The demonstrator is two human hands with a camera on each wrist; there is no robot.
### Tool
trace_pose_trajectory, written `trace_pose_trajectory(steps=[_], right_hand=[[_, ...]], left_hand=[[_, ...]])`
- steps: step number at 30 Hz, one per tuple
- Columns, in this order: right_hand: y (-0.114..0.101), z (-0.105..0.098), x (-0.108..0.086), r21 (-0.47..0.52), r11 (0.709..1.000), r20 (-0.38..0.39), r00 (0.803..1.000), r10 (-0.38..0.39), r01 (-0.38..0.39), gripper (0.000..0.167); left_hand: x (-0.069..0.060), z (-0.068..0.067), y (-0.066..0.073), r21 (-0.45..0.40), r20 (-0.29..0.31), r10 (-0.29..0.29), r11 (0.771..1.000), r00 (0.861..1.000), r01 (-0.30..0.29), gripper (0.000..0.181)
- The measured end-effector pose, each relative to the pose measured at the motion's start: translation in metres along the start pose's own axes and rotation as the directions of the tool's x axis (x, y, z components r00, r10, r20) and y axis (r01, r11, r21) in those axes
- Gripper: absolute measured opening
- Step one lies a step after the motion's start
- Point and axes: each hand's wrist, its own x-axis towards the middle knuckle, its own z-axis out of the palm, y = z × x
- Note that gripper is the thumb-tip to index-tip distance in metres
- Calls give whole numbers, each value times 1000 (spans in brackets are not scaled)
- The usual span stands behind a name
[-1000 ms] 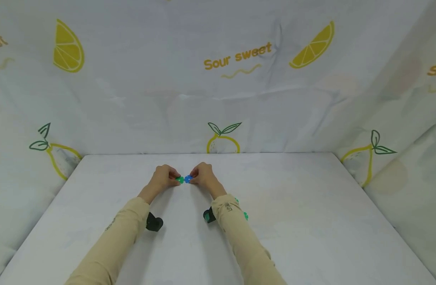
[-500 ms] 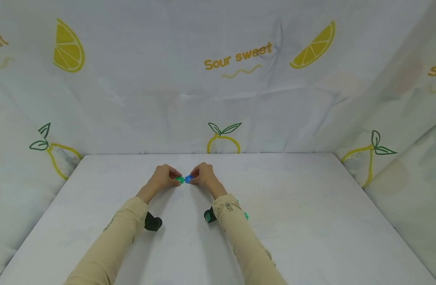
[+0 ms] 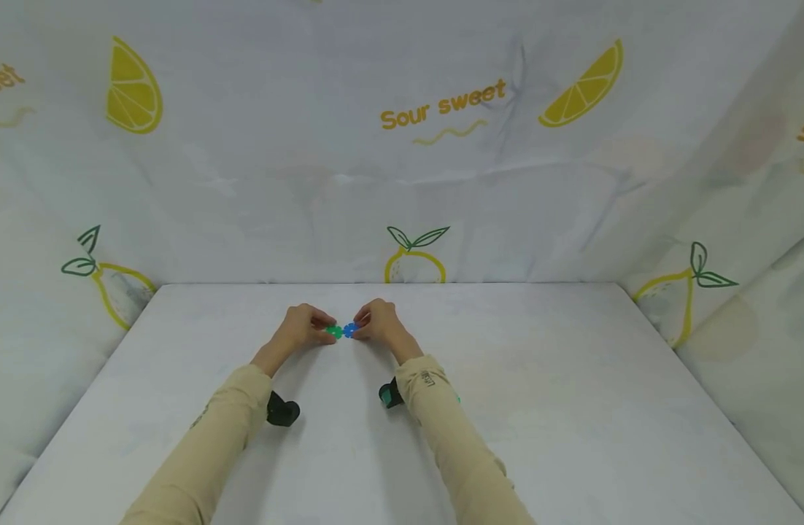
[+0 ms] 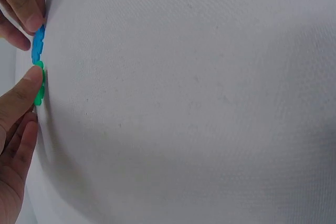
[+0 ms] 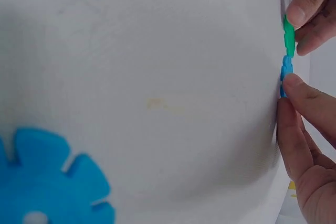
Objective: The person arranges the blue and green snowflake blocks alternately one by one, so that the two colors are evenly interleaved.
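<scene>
Near the far side of the white table, my left hand (image 3: 303, 326) pinches a green snowflake disc (image 3: 337, 332) between thumb and fingers. My right hand (image 3: 379, 322) likewise pinches a blue snowflake disc (image 3: 350, 331). The two flat plastic discs meet edge to edge; whether their slots are locked together I cannot tell. Seen edge-on in the left wrist view, the blue disc (image 4: 38, 44) and green disc (image 4: 40, 98) line up, with thumb and fingers covering part of each. The right wrist view has the same green disc (image 5: 289, 38) above the blue one (image 5: 286, 67).
Another blue snowflake disc (image 5: 50, 174) looms large at the lower left of the right wrist view. A sliver of green (image 3: 459, 399) shows beside the right sleeve (image 3: 451, 437). Behind the table (image 3: 573, 394) hangs a lemon-print cloth (image 3: 277, 219).
Both hands keep their grips on the discs and barely move. The head view has shifted slightly. The right sleeve now hides more of the green beside it.
</scene>
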Motion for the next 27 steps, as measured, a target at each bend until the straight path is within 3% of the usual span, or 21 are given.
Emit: trace_pose_trajectory(steps=[13,27], right_hand=[[20,-40,-18,104,994,11,1000,22,-23,25],[48,-86,-60,220,975,57,998,-31,18,32]], left_hand=[[2,7,1,2,-51,106,994,993,-106,30],[5,20,10,-43,-35,62,997,997,-63,29]])
